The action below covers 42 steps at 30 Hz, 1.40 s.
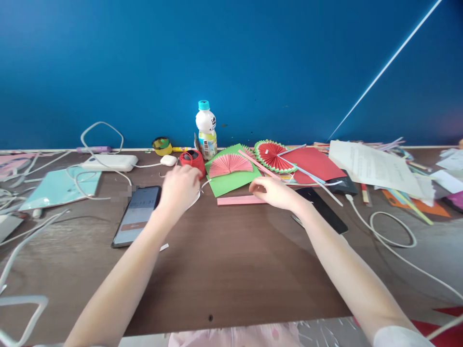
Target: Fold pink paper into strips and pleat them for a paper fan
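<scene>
My left hand (181,187) is at the front of a red, rounded object (194,161) with a dark opening, its fingers bent and a little blurred. Whether it grips that object cannot be made out. A thin white strip (197,196) shows beside the fingers. Over the right end of a flat pink paper strip (237,200) hovers my right hand (273,192), fingers curled with a gap to the thumb. Behind the hands, a pleated pink paper fan (230,165) rests on green paper (226,185). A round red pleated fan (270,155) with a green edge lies right of it.
A lit phone (137,217) lies by my left forearm, a dark flat device (321,209) beyond my right. A bottle (206,130) stands near the blue wall. Cables (394,246), a white power bank (110,163), red paper (314,164) and paper scraps spread along both sides.
</scene>
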Each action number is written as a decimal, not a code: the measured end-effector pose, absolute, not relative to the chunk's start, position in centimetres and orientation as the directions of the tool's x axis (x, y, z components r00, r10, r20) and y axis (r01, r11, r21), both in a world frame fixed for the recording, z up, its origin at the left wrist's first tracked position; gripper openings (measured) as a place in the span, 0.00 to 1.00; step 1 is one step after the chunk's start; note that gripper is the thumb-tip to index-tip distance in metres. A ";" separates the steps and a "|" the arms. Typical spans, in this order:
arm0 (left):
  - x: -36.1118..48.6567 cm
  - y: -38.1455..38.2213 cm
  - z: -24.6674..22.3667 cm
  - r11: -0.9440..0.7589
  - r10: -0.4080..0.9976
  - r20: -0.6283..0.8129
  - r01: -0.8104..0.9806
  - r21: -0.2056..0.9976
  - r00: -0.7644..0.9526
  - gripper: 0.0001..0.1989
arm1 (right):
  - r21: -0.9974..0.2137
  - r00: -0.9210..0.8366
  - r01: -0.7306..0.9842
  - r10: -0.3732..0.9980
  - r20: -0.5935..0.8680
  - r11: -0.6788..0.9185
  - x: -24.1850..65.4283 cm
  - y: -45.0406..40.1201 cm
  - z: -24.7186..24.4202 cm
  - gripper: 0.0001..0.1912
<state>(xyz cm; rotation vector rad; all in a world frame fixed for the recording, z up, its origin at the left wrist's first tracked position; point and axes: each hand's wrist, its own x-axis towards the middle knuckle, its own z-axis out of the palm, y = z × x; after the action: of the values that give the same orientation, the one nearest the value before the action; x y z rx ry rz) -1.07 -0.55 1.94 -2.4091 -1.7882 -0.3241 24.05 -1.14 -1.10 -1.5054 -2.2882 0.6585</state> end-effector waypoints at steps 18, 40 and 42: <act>3.8 -3.4 -3.7 -0.590 0.806 0.065 0.791 0.164 0.588 0.10 | -0.302 -0.400 0.859 0.910 0.107 0.413 23.7 -4.3 -4.6 0.04; 3.5 -4.4 -4.4 -0.532 0.835 0.036 0.790 0.306 0.548 0.06 | -0.510 -0.379 0.789 0.925 0.035 0.343 24.3 -4.9 -4.3 0.04; 3.5 -4.5 -4.5 -0.535 0.834 0.038 0.791 0.296 0.550 0.06 | -0.517 -0.388 0.782 0.921 0.035 0.349 24.4 -4.8 -4.3 0.04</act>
<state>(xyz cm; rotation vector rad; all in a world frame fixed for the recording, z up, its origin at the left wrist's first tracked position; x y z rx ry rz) 3.49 -4.50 -4.45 -2.9768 -1.5911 -0.2991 24.39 -4.84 -4.30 -1.5087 -2.2960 0.6115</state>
